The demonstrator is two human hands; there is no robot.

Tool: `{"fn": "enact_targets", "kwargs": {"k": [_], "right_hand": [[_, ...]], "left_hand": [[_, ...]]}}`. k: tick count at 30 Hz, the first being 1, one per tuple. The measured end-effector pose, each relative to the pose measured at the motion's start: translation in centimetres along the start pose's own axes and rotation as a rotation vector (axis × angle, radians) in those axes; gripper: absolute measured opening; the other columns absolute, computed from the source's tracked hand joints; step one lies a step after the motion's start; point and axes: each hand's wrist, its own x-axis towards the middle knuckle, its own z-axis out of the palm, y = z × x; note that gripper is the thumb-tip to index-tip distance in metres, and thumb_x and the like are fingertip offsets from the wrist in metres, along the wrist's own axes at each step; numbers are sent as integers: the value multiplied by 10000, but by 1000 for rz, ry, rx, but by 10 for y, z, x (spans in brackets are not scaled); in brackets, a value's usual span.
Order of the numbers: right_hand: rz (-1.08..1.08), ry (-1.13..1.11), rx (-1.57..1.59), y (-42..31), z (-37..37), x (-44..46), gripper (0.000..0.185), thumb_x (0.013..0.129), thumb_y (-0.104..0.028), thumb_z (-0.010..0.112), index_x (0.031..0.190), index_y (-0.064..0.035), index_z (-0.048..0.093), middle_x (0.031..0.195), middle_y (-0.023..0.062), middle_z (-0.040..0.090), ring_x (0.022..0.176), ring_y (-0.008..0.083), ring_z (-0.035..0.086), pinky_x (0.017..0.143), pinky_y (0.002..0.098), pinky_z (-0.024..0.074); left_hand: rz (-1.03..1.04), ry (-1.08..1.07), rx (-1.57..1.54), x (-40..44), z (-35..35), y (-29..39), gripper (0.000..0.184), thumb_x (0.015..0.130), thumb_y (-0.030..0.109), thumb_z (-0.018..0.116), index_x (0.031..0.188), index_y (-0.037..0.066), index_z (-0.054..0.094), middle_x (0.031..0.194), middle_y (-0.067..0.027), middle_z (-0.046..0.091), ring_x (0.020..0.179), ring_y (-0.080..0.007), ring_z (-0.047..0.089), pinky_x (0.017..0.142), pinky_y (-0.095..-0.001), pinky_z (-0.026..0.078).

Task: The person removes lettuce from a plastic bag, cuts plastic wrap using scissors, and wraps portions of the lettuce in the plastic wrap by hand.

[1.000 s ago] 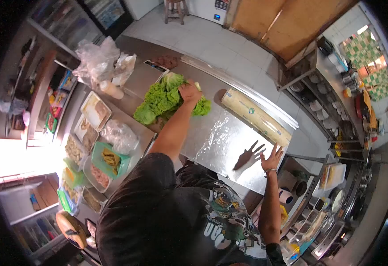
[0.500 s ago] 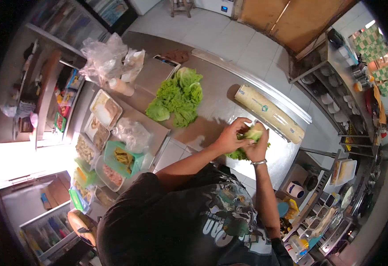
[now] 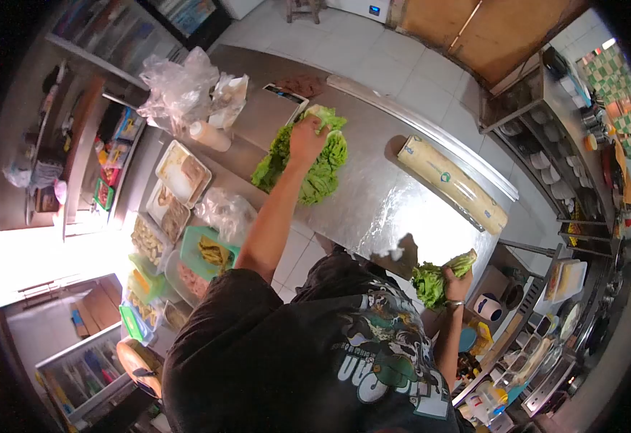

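Observation:
A pile of green leaf lettuce (image 3: 333,155) lies on the steel table (image 3: 366,115). My left hand (image 3: 307,138) reaches over it, fingers curled onto a pale leaf near the top; the fingertips are partly hidden among the leaves. At the table's near right edge, my right hand (image 3: 457,284) grips a separate bunch of lettuce (image 3: 429,283), its frilly leaves hanging toward the left and its pale end pointing up and right. A metal bracelet circles the right wrist.
A large roll of plastic wrap (image 3: 452,184) lies along the table's far right side. To the left stand a squeeze bottle (image 3: 211,136), plastic bags (image 3: 178,90), a white tray (image 3: 183,173) and a green container (image 3: 200,245) of food. Shelves of dishes (image 3: 546,151) stand at right.
My hands have moved apart from over the table. The left has gone left onto the lettuce pile; the right has drawn down and right with a bunch of lettuce.

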Motion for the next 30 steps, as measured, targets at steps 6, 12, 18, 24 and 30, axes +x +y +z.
{"fn": "enact_targets", "kwargs": {"k": [6, 12, 18, 24, 30], "right_hand": [[119, -16, -34, 11, -34, -17, 432, 768, -2, 672, 1170, 13, 514, 1014, 56, 614, 891, 173, 612, 783, 331, 521], [4, 105, 64, 32, -44, -41, 520, 766, 11, 691, 1242, 13, 482, 1029, 54, 606, 898, 170, 607, 797, 315, 521], [33, 89, 101, 28, -39, -58, 509, 759, 35, 698, 1229, 5, 506, 992, 52, 599, 879, 161, 611, 755, 305, 526], [20, -172, 91, -29, -36, -46, 628, 684, -7, 677, 1286, -12, 499, 1001, 50, 618, 885, 167, 618, 778, 304, 535], [-232, -417, -35, -137, 18, -22, 929, 649, -43, 764, 1465, -15, 322, 1434, 147, 453, 1304, 271, 461, 1087, 357, 373]], "left_hand": [[26, 81, 729, 70, 20, -23, 449, 836, 299, 739, 1207, 88, 600, 1191, -122, 630, 1142, -283, 566, 992, -511, 393], [108, -112, 239, 99, -2, -33, 462, 869, 254, 708, 1261, 62, 556, 1278, -141, 573, 1101, -345, 575, 915, -490, 472], [326, 260, -95, 72, -39, -8, 356, 919, 196, 661, 1232, 64, 555, 1133, -137, 587, 1042, -273, 582, 893, -420, 477], [182, -37, -550, 18, -54, 56, 335, 917, 181, 672, 1212, 63, 564, 1161, -89, 592, 1087, -229, 560, 942, -382, 444], [451, -356, -311, -173, 29, 181, 447, 811, 193, 765, 1209, 86, 592, 1146, -136, 613, 1072, -319, 604, 928, -385, 474]]}}
